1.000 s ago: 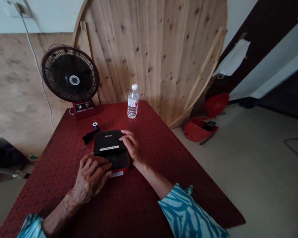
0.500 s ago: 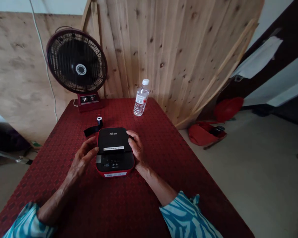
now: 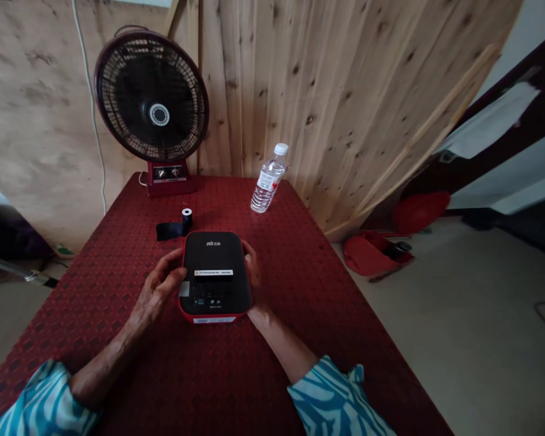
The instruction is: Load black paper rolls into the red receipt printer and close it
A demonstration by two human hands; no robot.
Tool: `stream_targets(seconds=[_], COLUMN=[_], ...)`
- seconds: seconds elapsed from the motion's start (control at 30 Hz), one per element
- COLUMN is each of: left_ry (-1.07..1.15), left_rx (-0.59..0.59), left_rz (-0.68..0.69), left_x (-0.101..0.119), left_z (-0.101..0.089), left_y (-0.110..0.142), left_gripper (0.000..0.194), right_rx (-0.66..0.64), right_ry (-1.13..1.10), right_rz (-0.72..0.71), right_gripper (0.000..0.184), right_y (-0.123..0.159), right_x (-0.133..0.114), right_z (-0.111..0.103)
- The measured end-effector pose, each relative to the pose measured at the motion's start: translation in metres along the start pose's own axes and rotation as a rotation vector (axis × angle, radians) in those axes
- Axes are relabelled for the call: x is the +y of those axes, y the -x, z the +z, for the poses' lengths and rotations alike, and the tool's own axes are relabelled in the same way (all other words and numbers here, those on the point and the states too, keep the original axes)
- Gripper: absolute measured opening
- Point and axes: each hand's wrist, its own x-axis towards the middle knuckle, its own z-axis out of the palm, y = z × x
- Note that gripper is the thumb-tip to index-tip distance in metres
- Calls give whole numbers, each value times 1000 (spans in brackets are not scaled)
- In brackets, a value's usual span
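Note:
A small printer (image 3: 215,257) with a black top and red sides lies on the table between my hands. A white strip label crosses its lid, and another label is on its front side. My left hand (image 3: 157,287) is at its left side, fingers bent along the edge and thumb at the rim of the top. My right hand (image 3: 254,281) wraps the right side, its fingers partly hidden behind the printer. Just beyond the printer's far left corner stands a small black ribbon roll (image 3: 188,218) with a white core, its loose end stretched out to the left.
A plastic water bottle (image 3: 267,180) stands near the back edge of the red-covered table (image 3: 300,290). At the back left is a dark red fan (image 3: 152,103). A wooden panel (image 3: 345,91) rises behind. A red bag (image 3: 375,254) lies on the floor to the right.
My right hand has slid from the lid's top edge down to the printer's side. The lid's front edge looks more level with the body. The view has shifted slightly.

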Motion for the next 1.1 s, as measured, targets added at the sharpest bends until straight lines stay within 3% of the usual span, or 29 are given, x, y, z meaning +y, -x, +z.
stream_targets(seconds=[0.2,0.6,0.9,1.1], left_ry=[130,54,148,96], left_rx=[-73,-172,-158,-132], left_rz=[-10,4,-14,11], left_x=[-13,-3,-4,-11], left_z=[-4,-6,-3,-5], left_y=[-1,3,4,2], left_gripper=[62,69,68,72], right_rx=[-4,-29,-14,7], right_ry=[6,-25,-21,-49], right_rz=[36,68,57,56], right_gripper=[47,44,46,47], right_y=[-4,-4,-4,-2], right_x=[2,2,-4,-6], right_z=[0,-1,1,5])
